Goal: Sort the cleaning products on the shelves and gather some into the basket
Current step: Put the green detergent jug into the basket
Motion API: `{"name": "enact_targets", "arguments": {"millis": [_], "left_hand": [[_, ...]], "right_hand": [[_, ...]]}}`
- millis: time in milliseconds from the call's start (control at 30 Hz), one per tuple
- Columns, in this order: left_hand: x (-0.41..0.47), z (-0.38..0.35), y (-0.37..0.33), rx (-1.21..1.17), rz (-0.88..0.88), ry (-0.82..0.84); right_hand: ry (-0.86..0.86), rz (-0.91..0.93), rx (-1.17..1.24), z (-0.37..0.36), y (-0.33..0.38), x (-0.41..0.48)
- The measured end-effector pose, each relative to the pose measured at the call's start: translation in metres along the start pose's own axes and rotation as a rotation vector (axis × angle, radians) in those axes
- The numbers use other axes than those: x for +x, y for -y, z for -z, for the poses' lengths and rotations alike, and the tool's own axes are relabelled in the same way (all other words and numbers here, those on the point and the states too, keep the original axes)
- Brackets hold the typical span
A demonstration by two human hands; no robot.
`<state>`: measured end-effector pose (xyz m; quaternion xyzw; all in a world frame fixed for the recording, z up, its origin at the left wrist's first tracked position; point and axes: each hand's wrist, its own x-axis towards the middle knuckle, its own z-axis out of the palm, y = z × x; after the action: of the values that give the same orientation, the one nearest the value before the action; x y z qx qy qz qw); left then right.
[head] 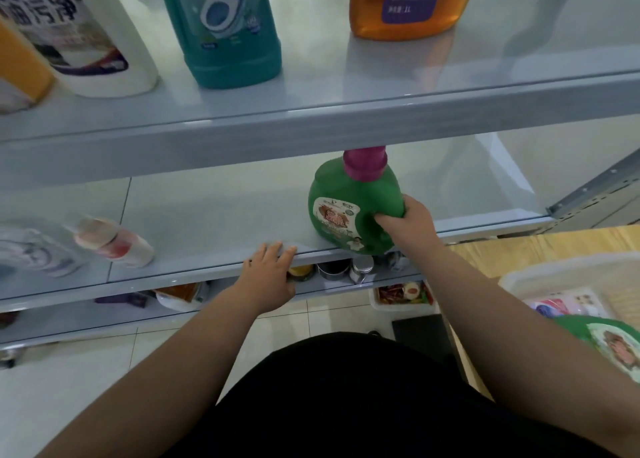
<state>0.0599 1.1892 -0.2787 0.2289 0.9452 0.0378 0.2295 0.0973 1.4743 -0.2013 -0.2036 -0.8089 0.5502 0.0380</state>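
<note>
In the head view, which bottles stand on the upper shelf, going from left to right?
Yellow bottle → white bottle with a black-lettered label → teal toilet cleaner bottle → orange bottle with a purple label.

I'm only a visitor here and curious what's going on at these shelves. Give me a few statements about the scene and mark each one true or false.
1. The right hand grips the green plastic bottle with the magenta cap. True.
2. That bottle shares a shelf with the teal bottle with the toilet picture. False: the teal one stands on the shelf above.
3. The left hand holds a bottle. False: it rests on the grey shelf's front edge and holds nothing.
4. The pale plastic basket contains another green container. True.
</note>
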Motion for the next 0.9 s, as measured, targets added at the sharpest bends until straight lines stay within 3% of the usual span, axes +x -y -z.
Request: {"name": "enact_targets", "arguments": {"millis": [200, 333, 500, 633, 733, 900], "left_hand": [[-0.039, 0.010, -0.001, -0.620, -0.045, -0.087], [-0.073, 0.020, -0.005, -1.061, -0.150, 0.013], [-0.118, 0.011, -0.011, -1.290, -0.204, -0.084], [-0.133, 0.007, -0.011, -1.408, -0.078, -0.195], [-0.139, 0.005, -0.023, -1.680, 0.089, -0.077], [-0.158, 0.002, -0.063, -2.104, 0.128, 0.296]], "right_hand": [[-0.033, -0.123, 0.165, -0.013, -0.004, -0.061], [0.003, -0.210, 0.317, -0.027, -0.006, -0.107], [0.019, -0.277, 0.503, -0.044, 0.001, -0.152], [0.061, -0.300, 0.757, -0.048, 0.014, -0.172], [0.020, -0.372, 0.955, -0.044, 0.023, -0.178], [0.453, -0.262, 1.053, -0.050, 0.006, -0.195]]}}
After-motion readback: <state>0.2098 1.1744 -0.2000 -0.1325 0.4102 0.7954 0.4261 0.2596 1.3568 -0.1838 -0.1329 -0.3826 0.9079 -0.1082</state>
